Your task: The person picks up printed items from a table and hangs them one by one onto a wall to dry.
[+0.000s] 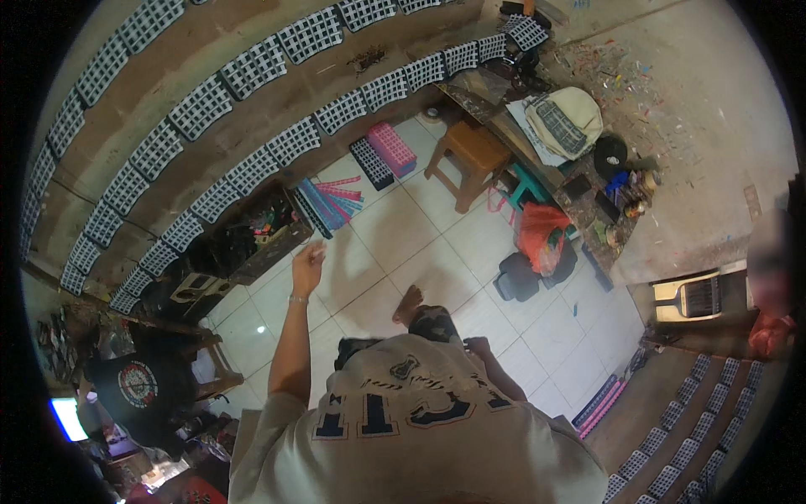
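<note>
My left hand (308, 259) is stretched forward above the tiled floor, with its fingers loosely bent and apart. I see nothing in it, and a thin bracelet circles the wrist. Just beyond it lie bundles of blue and pink patterned strips (323, 204). Farther on, a black-and-white checkered piece (372, 163) lies beside a pink patterned block (392, 149). Low by my right side hangs my right hand (478, 346); it is dark and small here, its fingers cannot be made out. A bare foot (409, 304) shows on the tiles between them.
Rows of black-and-white checkered panels (294, 141) line the wall on the left. A brown stool (470, 160) stands beside a cluttered bench with a cream backpack (564, 123). Below it is a red plastic bag (541, 231). An open drawer box (267, 227) stands left; a dustpan (687, 298) is at right.
</note>
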Available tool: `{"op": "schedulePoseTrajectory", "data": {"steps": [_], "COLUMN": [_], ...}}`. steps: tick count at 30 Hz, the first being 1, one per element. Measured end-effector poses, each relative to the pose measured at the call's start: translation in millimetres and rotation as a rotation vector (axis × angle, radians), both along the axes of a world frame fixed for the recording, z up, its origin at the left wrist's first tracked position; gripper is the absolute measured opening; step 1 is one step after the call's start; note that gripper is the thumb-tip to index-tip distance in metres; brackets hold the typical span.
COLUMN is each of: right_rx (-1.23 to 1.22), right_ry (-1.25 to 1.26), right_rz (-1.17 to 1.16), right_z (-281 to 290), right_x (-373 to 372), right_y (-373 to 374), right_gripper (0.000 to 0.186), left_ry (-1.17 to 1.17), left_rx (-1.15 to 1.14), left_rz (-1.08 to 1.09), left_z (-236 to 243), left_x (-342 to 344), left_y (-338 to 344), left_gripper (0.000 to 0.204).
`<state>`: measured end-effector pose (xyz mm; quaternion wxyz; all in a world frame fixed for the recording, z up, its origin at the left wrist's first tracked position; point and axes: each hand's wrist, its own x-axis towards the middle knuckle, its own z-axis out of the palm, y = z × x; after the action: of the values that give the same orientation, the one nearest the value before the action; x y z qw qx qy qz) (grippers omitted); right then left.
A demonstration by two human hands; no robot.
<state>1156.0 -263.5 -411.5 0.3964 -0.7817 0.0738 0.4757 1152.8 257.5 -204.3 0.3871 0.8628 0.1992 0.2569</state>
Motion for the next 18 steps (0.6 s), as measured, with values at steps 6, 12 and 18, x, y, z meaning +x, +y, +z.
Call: {"op": "schedulePoseTrajectory", "data": {"steps": [6, 12, 18], "right_rx": [0.355, 0.328, 0.176], "right_ry": [-0.254, -0.300, 0.022], "right_rz": [-0.323, -0.747, -1.079], "right_z": [-3.5, 85.7, 96.2], "right_x": [200.6, 315.3, 334.7], "right_y": [-9.7, 37.6, 108.8], "right_gripper": [0.025, 0.029, 0.034], "left_ry": [0.121, 0.247, 0.344], "left_rx": [0.069, 0.393, 0.286], "left_rz": [-0.033, -0.174, -0.047], "left_z": [60.6, 50.4, -20.3], "left_x": [227.1, 454.1, 587.9], "left_y": [43.3, 110.6, 174.8], "left_gripper": [0.027, 0.027, 0.026]}}
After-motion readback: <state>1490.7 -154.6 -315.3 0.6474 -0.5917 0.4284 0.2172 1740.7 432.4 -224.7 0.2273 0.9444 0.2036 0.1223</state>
